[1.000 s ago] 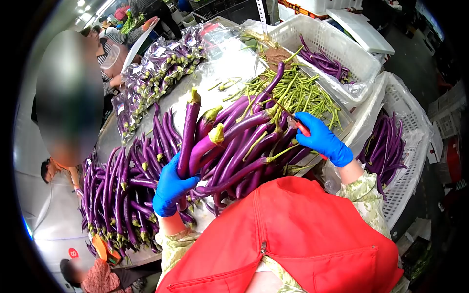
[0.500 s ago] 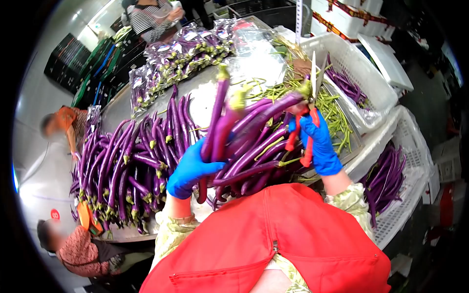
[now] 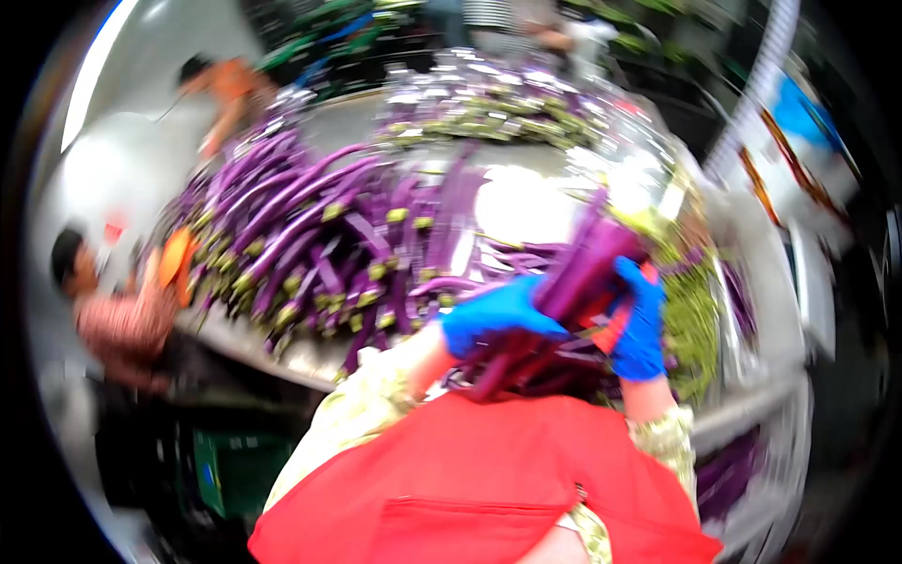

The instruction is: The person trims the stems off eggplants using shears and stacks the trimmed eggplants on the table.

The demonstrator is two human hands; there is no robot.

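Blurred by motion, the view shows my left hand [image 3: 498, 318] in a blue glove, closed around a bunch of long purple eggplants [image 3: 587, 265] held above the table. Beside the bunch, at its right, my right hand [image 3: 641, 320], also blue-gloved, is closed on red-handled scissors [image 3: 613, 324]; their blades are not distinct. Loose eggplants lie under and around both hands. A wide pile of eggplants [image 3: 301, 226] covers the table to the left, many with their green stem ends toward the near edge.
Bagged eggplants [image 3: 489, 103] line the table's far side. Cut green stems [image 3: 691, 329] lie right of my hands, beside a white crate [image 3: 761, 282]; another crate [image 3: 794, 451] is nearer. Two people stand at the left, others behind. A green crate [image 3: 240, 470] sits below the table.
The view has swung left and blurred. The held bunch and both my hands appear farther right in the picture and closer together. The scissors, seen open half a second ago, are now indistinct.
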